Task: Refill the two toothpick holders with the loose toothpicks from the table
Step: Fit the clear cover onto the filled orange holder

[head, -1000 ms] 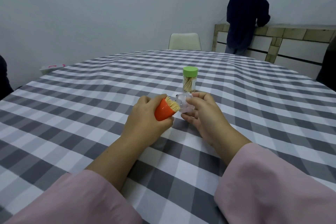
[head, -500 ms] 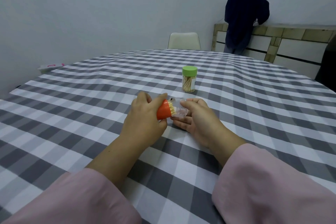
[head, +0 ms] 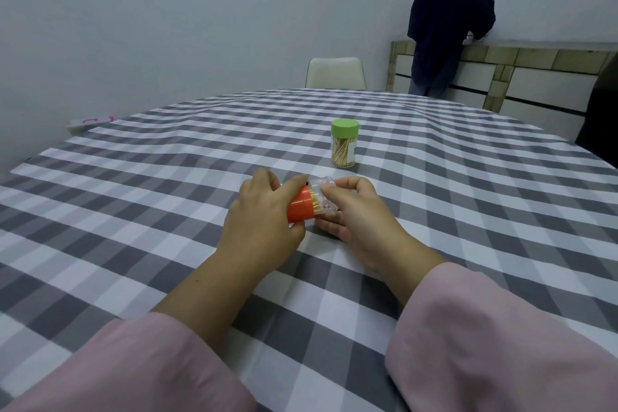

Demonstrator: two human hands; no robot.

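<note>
toothpicks [head: 314, 203] are showing as a tan bundle where the orange holder base [head: 301, 209] is meeting the clear cover [head: 323, 195]. holder is lying tipped over, long axis running left-low to right-high across the checked tablecloth [head: 133, 211], orange end pointing toward the left hand [head: 264, 227], clear end toward the right hand [head: 354, 211]. left hand is wrapping closed around the orange base, thumb on top. right hand is pinching the clear cover with fingers curled over it, closed on it. whether the cover is seated fully on the base cannot be told.

green-capped holder [head: 344, 143] is standing upright beyond the orange holder, a bit to its right, well apart from both hands, long axis vertical, cap on, toothpicks visible through the clear wall. a white label with a green edge is sitting on its side, writing too small to read.

far left of the orange holder, at the table edge, a white and pink item [head: 88, 122] is lying flat, markings unreadable.
</note>
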